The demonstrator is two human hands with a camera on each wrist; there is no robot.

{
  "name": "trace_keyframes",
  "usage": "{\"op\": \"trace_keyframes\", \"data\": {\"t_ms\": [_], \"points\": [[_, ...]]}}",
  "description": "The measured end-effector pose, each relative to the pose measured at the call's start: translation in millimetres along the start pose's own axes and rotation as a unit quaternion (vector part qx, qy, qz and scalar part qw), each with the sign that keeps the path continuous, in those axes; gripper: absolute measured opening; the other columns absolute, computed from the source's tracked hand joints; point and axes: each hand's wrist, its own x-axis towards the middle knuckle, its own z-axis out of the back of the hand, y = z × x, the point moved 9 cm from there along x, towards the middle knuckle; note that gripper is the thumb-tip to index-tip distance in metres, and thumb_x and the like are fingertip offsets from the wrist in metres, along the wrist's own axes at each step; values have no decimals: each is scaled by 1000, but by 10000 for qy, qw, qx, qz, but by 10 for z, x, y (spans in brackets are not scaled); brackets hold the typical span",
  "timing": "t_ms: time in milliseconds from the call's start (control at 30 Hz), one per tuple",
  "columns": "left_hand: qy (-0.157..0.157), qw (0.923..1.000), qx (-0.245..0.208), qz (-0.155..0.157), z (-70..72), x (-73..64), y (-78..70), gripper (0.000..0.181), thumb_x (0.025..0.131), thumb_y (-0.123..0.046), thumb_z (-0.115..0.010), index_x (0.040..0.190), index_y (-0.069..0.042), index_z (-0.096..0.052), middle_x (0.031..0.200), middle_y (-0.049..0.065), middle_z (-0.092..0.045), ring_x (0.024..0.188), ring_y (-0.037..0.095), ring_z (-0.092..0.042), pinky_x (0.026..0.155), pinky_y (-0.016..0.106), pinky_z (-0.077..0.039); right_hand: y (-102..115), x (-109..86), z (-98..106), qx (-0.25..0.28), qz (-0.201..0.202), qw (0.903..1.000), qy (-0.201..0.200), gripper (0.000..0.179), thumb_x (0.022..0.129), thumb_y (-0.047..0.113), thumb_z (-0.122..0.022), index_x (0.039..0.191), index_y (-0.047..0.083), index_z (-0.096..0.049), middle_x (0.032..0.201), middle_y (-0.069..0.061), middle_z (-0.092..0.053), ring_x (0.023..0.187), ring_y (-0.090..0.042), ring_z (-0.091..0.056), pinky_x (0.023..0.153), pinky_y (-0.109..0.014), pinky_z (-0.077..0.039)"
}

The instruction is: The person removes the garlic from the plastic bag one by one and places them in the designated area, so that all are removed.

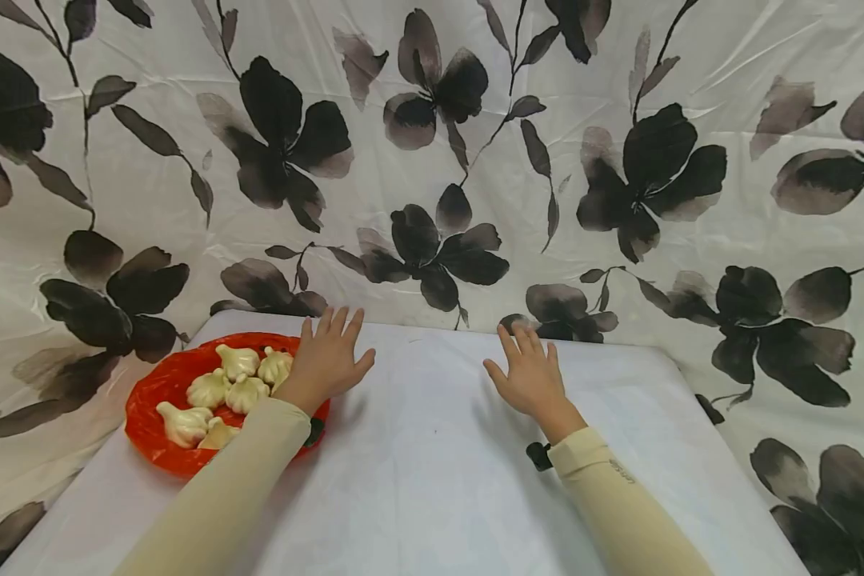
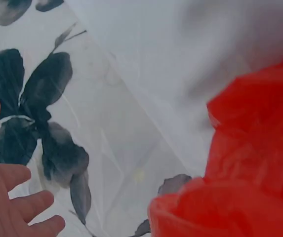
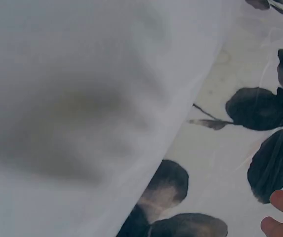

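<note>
Several whitish garlic bulbs lie in a round container lined or covered with red plastic, on the left of the white table. My left hand is spread above the container's right side, its fingers straight and holding nothing; the hand and forearm hide part of the garlic. In the left wrist view, crumpled red plastic fills the lower right, apart from the fingertips. My right hand hovers over the right part of the table with its fingers extended and nothing in them. Only some of its fingertips show in the right wrist view.
A white cloth covers the table, whose far edge meets a hanging sheet printed with dark flowers. Dark wrist devices are partly visible at both cuffs.
</note>
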Motion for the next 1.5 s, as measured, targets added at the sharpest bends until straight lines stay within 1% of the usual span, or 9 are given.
{"op": "trace_keyframes", "data": {"t_ms": [200, 400, 667, 833, 967, 1133, 1333, 1500], "points": [[-144, 9999, -49, -37, 86, -59, 97, 69, 97, -46, -42, 152, -8, -28, 155, 22, -30, 146, 43, -20, 115, 68, -17, 171, 22, -44, 17, 85, 9999, 77, 69, 98, 56, -37, 155, 20, -23, 160, -11, -24, 150, -34, -15, 117, -65, -14], [-186, 9997, -160, 20, 137, -97, 244, 67, 97, -43, -42, 152, -6, -29, 154, 23, -31, 145, 44, -20, 114, 69, -16, 345, 43, -58, 70, 195, 9998, 45, 65, 99, 52, -37, 155, 20, -24, 160, -10, -27, 149, -33, -19, 117, -64, -16], [-13, 9996, -195, 185, 159, -127, 452, 68, 97, -41, -40, 152, -5, -25, 154, 24, -28, 145, 47, -16, 113, 71, -14, 590, 57, -97, 234, 395, 9989, -68, 60, 101, 46, -37, 154, 19, -27, 158, -9, -30, 148, -32, -23, 117, -63, -18], [26, 9988, -368, 312, 189, -196, 561, 65, 98, -38, -40, 152, -4, -26, 154, 26, -28, 143, 50, -17, 112, 72, -13, 754, 69, -135, 265, 519, 9983, -29, 56, 103, 43, -35, 153, 19, -28, 158, -8, -30, 148, -32, -24, 117, -61, -19], [105, 9983, -404, 417, 205, -257, 664, 67, 97, -37, -43, 151, -2, -26, 153, 28, -27, 143, 51, -16, 112, 72, -14, 877, 72, -152, 351, 631, 9974, -31, 56, 103, 43, -35, 153, 18, -29, 158, -8, -31, 147, -32, -25, 117, -61, -20], [195, 9980, -278, 528, 232, -296, 768, 69, 97, -38, -45, 151, -1, -25, 153, 30, -26, 142, 52, -17, 111, 73, -14, 997, 78, -146, 473, 746, 9960, -117, 58, 102, 45, -37, 152, 17, -30, 156, -9, -34, 146, -33, -28, 116, -62, -23], [195, 9976, -281, 610, 287, -366, 884, 70, 95, -37, -48, 150, 0, -26, 152, 31, -27, 141, 53, -18, 110, 74, -14, 1141, 75, -151, 617, 779, 9950, -112, 63, 99, 49, -41, 152, 17, -30, 154, -11, -37, 144, -33, -31, 114, -61, -26], [199, 9971, -287, 672, 319, -433, 1010, 69, 96, -36, -48, 150, 2, -27, 152, 33, -26, 140, 53, -18, 109, 75, -13, 1283, 86, -172, 829, 789, 9934, -30, 66, 98, 51, -43, 152, 16, -30, 154, -11, -36, 144, -33, -31, 115, -60, -27]]}}
